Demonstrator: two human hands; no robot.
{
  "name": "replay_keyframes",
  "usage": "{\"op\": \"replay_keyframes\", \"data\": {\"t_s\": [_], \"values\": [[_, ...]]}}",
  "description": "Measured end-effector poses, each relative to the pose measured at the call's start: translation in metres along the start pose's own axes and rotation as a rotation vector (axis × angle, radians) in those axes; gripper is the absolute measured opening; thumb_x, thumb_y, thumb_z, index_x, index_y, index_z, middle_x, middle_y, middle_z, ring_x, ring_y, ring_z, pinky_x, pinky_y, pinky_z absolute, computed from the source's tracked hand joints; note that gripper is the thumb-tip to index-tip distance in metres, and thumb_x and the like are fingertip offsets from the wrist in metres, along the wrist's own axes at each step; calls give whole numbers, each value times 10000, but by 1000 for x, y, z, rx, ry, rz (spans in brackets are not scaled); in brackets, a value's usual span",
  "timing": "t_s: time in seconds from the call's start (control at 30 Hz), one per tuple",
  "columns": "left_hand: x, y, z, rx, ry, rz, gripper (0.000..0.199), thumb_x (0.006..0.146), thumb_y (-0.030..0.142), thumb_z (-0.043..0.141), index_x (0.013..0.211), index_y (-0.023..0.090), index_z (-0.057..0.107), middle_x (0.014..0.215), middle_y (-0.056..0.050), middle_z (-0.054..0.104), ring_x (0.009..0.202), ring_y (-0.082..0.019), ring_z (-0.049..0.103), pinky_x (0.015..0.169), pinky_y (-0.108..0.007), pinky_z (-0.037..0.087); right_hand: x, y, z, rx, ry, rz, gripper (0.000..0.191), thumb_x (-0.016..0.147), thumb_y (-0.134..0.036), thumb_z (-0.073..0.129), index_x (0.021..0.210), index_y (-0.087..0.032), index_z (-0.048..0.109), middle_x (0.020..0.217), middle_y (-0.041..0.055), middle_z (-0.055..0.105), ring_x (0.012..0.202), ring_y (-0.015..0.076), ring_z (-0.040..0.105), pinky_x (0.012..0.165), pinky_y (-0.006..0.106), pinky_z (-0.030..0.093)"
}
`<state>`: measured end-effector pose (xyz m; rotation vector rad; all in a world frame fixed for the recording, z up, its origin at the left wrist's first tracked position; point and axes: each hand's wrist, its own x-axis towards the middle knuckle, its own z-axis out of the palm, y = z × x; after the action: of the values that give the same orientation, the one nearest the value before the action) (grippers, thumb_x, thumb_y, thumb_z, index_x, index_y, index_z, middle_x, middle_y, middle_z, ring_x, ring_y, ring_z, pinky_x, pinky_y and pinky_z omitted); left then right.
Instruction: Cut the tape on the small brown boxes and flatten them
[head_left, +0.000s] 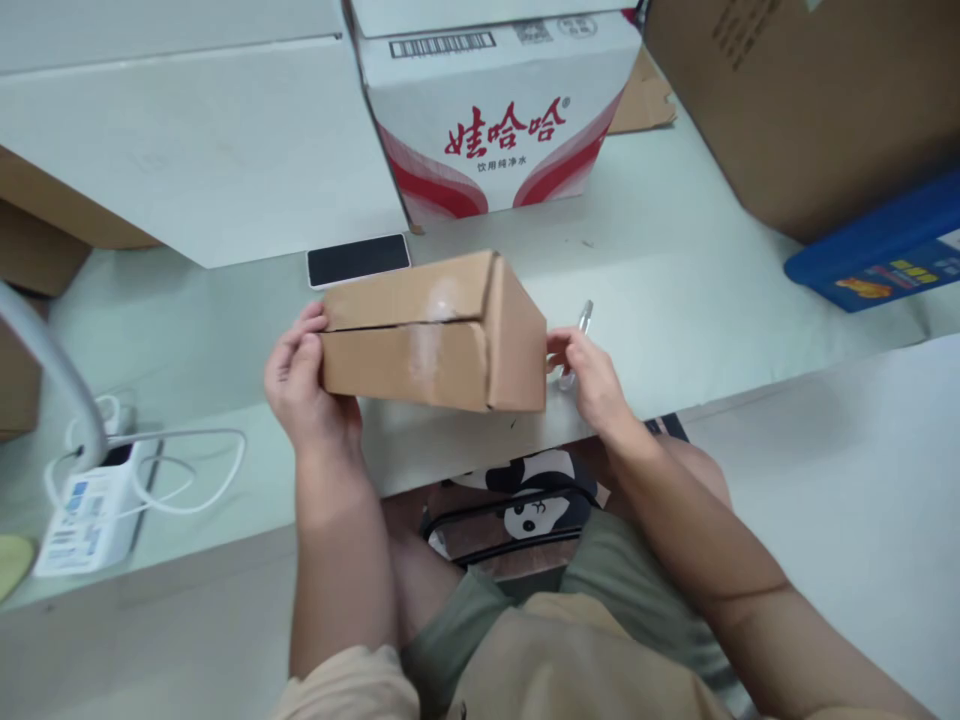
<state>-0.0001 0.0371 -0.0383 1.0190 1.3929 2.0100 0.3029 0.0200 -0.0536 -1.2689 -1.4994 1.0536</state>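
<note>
A brown cardboard box (405,350) is tilted above the table, with a strip of shiny tape across the seam on its near face. My left hand (304,375) grips the box's left end, thumb on the near face. At the box's right end, my right hand (592,375) has its fingers curled around a slim, clear, pen-like tool (586,316). Parts of that tool show above and below the fingers, but its exact kind is unclear. The right fingertips are close against the box's side; whether they touch it is hidden.
Behind the box, a black-screened phone (358,260) lies on the pale green table (675,260). A white and red carton (502,130) stands further back. On the left are a power strip (94,510) and white cables; a blue package (885,250) is at the right.
</note>
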Motion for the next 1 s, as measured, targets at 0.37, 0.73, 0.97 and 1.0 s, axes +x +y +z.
{"op": "replay_keyframes", "data": {"t_s": [0.37, 0.73, 0.97, 1.0], "values": [[-33, 10, 25, -133, -239, -871, 588, 853, 734, 555, 1016, 197, 732, 893, -120, 759, 870, -265, 745, 646, -335, 606, -10, -19, 24, -190, -126, -420, 751, 983, -656, 378, 1644, -353, 189, 1761, 19, 133, 1639, 270, 101, 1321, 555, 211], [-49, 6, 31, 414, -678, -785, 562, 941, 583, 551, 556, 178, 612, 482, -58, 558, 377, -133, 482, 378, -221, 303, -9, -35, 11, -175, 146, -390, 525, 964, -637, 465, 1356, -329, 629, 1520, 77, 574, 1452, 327, 503, 1230, 593, 385], [-45, 15, 37, 341, -592, 319, 531, 883, 651, 578, 1225, 271, 722, 1375, -91, 670, 1392, -298, 549, 1213, -499, 378, -7, -31, 14, -158, -120, -416, 511, 983, -591, 488, 1417, -339, 585, 1582, 63, 509, 1478, 286, 475, 1238, 541, 394], [-46, 16, 39, 331, -660, 388, 532, 894, 674, 544, 1197, 283, 738, 1364, -78, 672, 1406, -307, 535, 1263, -530, 304, -7, -31, 12, -171, -145, -415, 522, 991, -609, 449, 1425, -349, 575, 1597, 50, 491, 1494, 280, 452, 1245, 538, 382]]}}
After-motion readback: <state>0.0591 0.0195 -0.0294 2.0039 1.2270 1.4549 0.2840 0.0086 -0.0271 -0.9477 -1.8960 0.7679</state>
